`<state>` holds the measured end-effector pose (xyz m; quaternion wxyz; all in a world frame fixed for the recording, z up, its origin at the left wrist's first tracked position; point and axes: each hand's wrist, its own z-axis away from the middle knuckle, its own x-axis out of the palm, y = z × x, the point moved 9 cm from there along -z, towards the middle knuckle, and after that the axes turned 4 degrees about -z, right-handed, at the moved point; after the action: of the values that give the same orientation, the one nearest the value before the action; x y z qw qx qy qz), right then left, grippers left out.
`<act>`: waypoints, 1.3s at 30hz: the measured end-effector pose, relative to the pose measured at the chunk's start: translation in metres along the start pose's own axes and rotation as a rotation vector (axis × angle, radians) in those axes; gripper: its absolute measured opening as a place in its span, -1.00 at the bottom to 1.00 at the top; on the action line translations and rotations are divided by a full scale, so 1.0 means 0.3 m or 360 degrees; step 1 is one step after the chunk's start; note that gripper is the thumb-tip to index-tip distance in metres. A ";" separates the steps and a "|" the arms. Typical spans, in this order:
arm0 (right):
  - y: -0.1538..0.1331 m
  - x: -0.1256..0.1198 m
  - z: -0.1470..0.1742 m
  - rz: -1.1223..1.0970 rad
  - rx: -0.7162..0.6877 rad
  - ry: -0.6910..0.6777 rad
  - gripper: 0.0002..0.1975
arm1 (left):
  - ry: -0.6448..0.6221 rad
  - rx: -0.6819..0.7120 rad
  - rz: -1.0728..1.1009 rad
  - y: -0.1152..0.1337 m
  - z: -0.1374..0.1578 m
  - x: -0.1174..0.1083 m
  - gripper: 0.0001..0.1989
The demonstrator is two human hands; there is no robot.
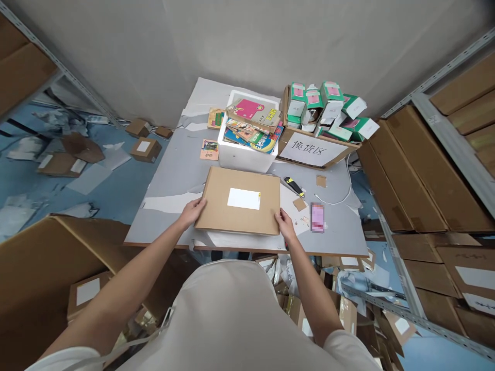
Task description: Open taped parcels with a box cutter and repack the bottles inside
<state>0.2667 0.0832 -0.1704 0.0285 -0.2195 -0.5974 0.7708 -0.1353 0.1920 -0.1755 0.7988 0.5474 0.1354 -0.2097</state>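
Observation:
A flat brown cardboard box (247, 219) with a white label (244, 198) lies at the front of the table, closed on top. My left hand (192, 212) grips its left edge, thumb on the upper side. On the opposite edge, near the front right corner, my right hand (285, 225) holds it the same way. The fingers under both edges are partly hidden. To the right of the box lie a yellow-and-black utility knife (294, 186) and a phone (317, 217) with a blurred pink screen.
Behind the box stands a white foam bin (247, 159) full of books. Beside it, an open carton (288, 149) holds green-and-white boxes. A white cable (340, 200) curls at the right. Shelving (436, 118) with cartons flanks the table; a large open carton (50, 257) stands left.

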 end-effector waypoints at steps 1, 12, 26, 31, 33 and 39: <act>0.034 -0.013 0.027 -0.0117 0.0047 0.0035 -0.42 | 0.0004 -0.0019 0.0152 -0.032 0.012 -0.007 -0.38; 0.207 0.043 0.212 -0.0096 0.0175 -0.0210 -0.35 | -0.0238 0.0112 0.0341 -0.222 0.176 0.060 -0.32; -0.275 -0.130 0.111 0.0370 -0.0359 0.0016 -0.55 | 0.0228 0.0403 0.0044 0.168 0.226 -0.133 -0.39; -0.297 -0.105 0.051 0.0291 -0.0302 -0.0024 -0.46 | 0.0321 0.0423 -0.0023 0.239 0.153 -0.133 -0.41; -0.287 -0.093 0.030 0.0211 -0.0270 -0.0043 -0.42 | 0.0314 0.0403 0.0042 0.242 0.133 -0.129 -0.38; -0.255 -0.093 0.005 0.0017 -0.0268 -0.0040 -0.42 | 0.0271 0.0354 0.0255 0.206 0.107 -0.129 -0.30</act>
<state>0.2746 0.0950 -0.0903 -0.0015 -0.2145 -0.6592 0.7207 -0.1399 0.1887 -0.0960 0.7330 0.6574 0.1342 -0.1119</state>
